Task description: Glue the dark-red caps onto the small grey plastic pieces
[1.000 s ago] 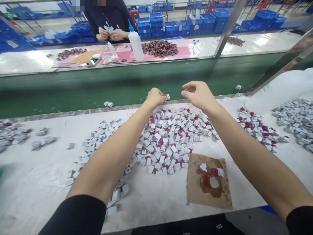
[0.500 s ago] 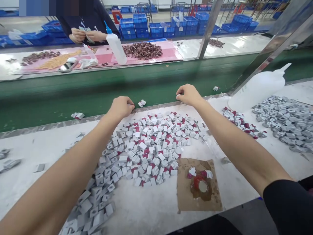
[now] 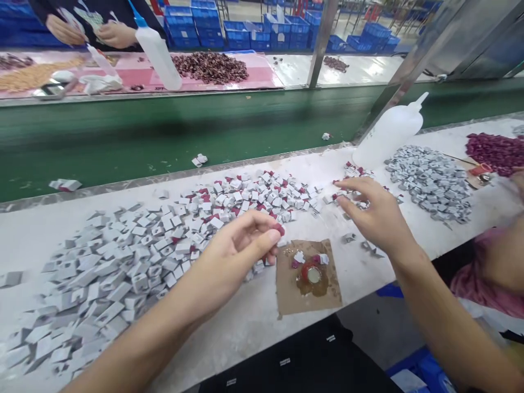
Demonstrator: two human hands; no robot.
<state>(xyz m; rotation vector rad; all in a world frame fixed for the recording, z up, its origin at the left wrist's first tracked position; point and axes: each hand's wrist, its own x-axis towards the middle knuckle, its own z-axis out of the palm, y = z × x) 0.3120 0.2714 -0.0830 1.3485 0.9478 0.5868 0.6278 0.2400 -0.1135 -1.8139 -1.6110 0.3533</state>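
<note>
My left hand (image 3: 241, 245) is closed in a pinch on a small dark red piece (image 3: 279, 228), just above the upper left edge of a cardboard square (image 3: 286, 297). My right hand (image 3: 376, 213) reaches over a small heap of white-and-red pieces (image 3: 355, 170), thumb and fingers apart. Whether its fingertips touch a piece is unclear. On the cardboard, a round disc (image 3: 314, 274) with a red rim sits in a wet brown stain, with a few white and dark red bits beside it. Left of my left hand spreads a large pile of grey-white blocks (image 3: 139, 256), some joined to dark red parts.
A white squeeze bottle (image 3: 387, 134) leans beyond my right hand, near grey pieces (image 3: 429, 183) and dark red pieces (image 3: 495, 152). A green conveyor belt (image 3: 164, 131) carries a few small clusters (image 3: 200, 160). Across it are a co-worker's hands (image 3: 117, 34). Another person's arm (image 3: 505, 251) is at right.
Both hands have left the belt edge. My left hand has come back toward the cardboard, now with a dark red piece; my right hand has moved to the small heap. The view has swung right.
</note>
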